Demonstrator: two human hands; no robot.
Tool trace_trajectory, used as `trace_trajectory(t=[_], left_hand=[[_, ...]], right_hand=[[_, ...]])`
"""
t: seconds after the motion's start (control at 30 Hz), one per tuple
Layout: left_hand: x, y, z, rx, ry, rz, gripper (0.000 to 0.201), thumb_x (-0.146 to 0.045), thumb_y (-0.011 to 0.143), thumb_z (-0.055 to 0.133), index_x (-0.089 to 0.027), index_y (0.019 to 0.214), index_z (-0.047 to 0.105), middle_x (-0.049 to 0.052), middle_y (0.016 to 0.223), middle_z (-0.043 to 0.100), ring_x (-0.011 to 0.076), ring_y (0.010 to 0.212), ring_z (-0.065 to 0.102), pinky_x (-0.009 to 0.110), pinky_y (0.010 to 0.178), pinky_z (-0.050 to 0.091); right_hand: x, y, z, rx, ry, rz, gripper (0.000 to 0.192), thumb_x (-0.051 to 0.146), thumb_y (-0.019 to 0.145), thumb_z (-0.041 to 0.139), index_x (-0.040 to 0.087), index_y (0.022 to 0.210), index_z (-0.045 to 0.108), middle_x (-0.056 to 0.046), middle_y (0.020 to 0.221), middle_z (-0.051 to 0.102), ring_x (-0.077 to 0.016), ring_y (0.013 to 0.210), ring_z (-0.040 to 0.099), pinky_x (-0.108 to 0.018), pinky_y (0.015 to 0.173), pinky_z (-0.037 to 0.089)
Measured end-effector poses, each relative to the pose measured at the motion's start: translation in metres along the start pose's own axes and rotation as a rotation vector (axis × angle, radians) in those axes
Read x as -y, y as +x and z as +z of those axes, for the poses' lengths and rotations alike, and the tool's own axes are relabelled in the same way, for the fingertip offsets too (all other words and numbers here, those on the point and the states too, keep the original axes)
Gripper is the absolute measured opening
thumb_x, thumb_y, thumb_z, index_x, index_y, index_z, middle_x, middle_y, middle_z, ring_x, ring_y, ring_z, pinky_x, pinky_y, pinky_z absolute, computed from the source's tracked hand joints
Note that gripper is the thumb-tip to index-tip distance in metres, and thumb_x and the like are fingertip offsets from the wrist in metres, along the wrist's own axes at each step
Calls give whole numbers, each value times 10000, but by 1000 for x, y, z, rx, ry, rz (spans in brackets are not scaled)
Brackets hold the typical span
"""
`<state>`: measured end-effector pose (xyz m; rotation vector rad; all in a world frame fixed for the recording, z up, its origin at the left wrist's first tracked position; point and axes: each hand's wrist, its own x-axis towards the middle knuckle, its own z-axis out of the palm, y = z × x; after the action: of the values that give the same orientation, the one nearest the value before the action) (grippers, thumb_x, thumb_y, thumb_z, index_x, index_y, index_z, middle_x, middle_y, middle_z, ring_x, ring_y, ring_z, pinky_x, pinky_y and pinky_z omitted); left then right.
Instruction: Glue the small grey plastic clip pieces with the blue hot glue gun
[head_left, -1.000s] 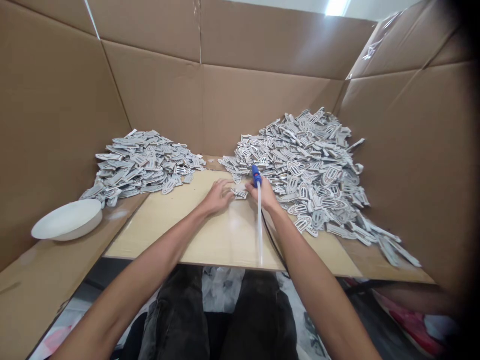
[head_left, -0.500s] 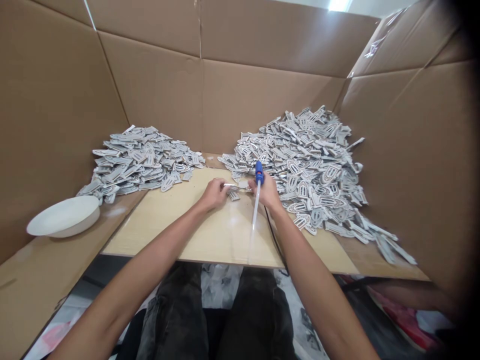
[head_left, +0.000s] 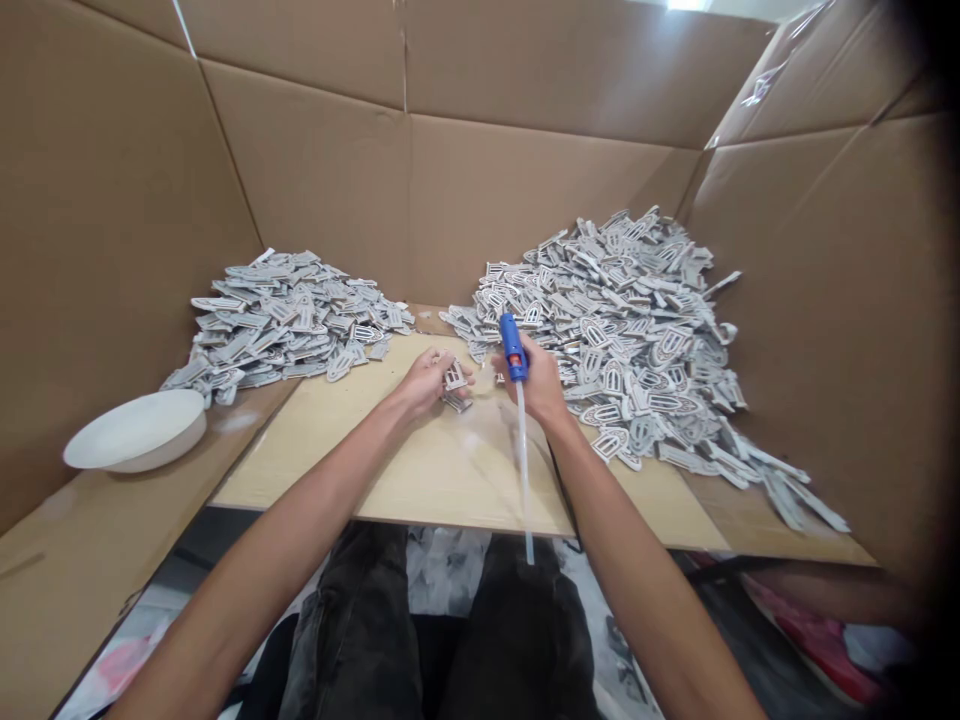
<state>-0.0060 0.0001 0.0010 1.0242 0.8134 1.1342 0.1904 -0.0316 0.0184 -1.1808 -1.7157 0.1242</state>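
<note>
My left hand (head_left: 427, 382) is closed on a small window-shaped piece (head_left: 454, 374), whitish with slotted openings, held just above the board. Beneath it, another slotted piece (head_left: 457, 402) shows partly below my fingers. In my right hand (head_left: 541, 380) is a blue glue gun (head_left: 513, 345), its body pointing away from me. A long translucent glue stick (head_left: 523, 470) sticks out of its back end toward my lap. A gap separates the gun from the piece in my left hand.
A large pile of similar pieces (head_left: 622, 330) stands at the right, a smaller pile (head_left: 292, 315) at the left. A white bowl (head_left: 139, 435) sits near the left cardboard wall (head_left: 97, 230). Under my hands lies a pale board (head_left: 442, 475); a dark cord runs by my right forearm.
My left hand has turned its piece so the slotted face shows. The glue gun has tilted, its body now lying more lengthwise, and the glue stick reaches past the board's front edge.
</note>
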Motion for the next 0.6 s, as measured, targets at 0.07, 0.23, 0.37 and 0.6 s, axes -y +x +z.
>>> trace_trajectory(t=[0.07,0.23,0.37,0.6], left_hand=[[2,-1,0,61,24,27,255,-206,940,758,-189,941,504,77,831,734,186,744,729,239,598,510],[5,2,0,130,112,105,276,-95,765,843,-139,894,604,65,785,717,82,528,546,219,493,343],[3,0,1,157,126,66,270,-39,694,804,-116,896,642,91,830,738,78,529,547,231,507,321],[2,-12,5,349,99,17,244,-43,657,763,-81,895,728,91,826,731,119,641,627,239,600,392]], right_hand=[[-1,0,3,-10,73,18,294,496,864,725,246,874,570,-1,776,688,-183,668,567,-319,699,467],[-4,0,10,-16,172,31,332,528,866,758,241,926,603,-27,820,735,-204,717,646,-342,748,519],[0,-1,12,-73,166,14,270,486,908,713,244,925,595,-31,841,729,-205,731,651,-345,758,534],[2,-6,22,-77,61,-61,274,498,913,671,251,972,568,-38,886,736,-221,750,682,-337,719,536]])
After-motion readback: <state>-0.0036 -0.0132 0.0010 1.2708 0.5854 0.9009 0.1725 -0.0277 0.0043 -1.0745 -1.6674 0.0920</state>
